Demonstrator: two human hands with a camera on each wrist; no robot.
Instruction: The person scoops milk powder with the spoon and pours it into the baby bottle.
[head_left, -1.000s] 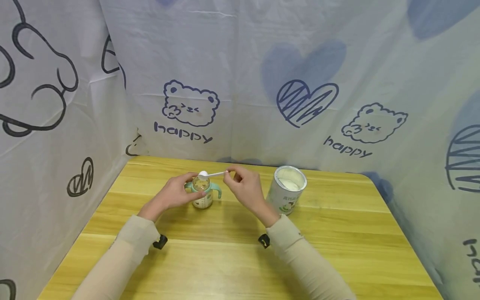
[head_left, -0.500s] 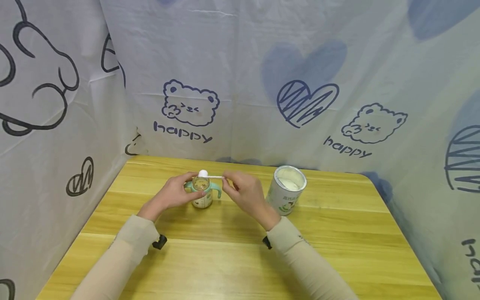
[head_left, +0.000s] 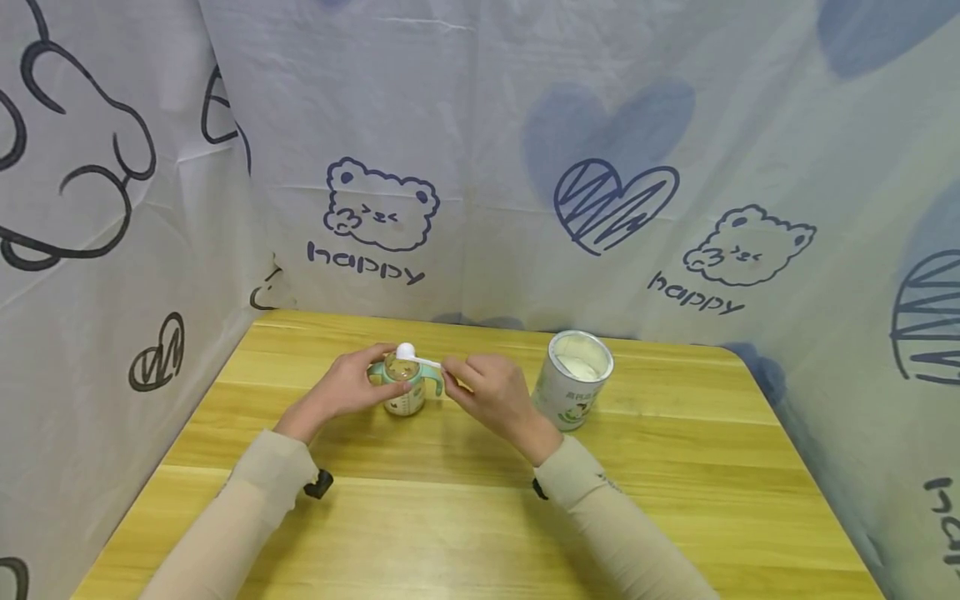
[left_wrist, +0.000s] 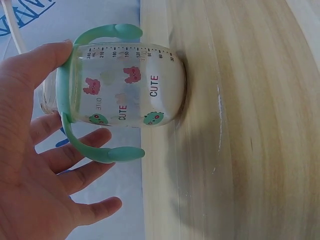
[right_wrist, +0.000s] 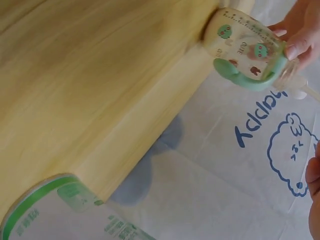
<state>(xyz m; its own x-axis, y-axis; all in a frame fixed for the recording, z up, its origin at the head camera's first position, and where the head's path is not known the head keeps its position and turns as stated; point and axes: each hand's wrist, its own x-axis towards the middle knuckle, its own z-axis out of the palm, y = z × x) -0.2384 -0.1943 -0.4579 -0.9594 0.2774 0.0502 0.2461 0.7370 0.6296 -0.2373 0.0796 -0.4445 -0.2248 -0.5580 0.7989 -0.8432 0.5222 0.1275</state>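
Note:
A clear baby bottle (head_left: 406, 404) with a mint-green two-handled collar stands upright on the table, uncapped. Pale contents lie in its lower part, by the left wrist view. My left hand (head_left: 347, 385) holds it round the neck between thumb and index finger; its other fingers spread loosely beside a handle (left_wrist: 112, 154). Between thumb and fingertips, my right hand (head_left: 497, 397) pinches the thin handle of a white scoop (head_left: 405, 351). The scoop's bowl sits right over the bottle's mouth, turned down. Only the edge of the right hand shows in the right wrist view.
To the right of my right hand stands an open can (head_left: 567, 400) with white powder inside. The wooden table (head_left: 420, 533) ends at the back against a printed cloth (head_left: 495, 275), and more cloth hangs at both sides.
The scoop's bowl, upright with white powder a second ago, has been tipped over at the bottle's mouth. My right hand has rolled and shifted slightly left and down; the left hand stays put.

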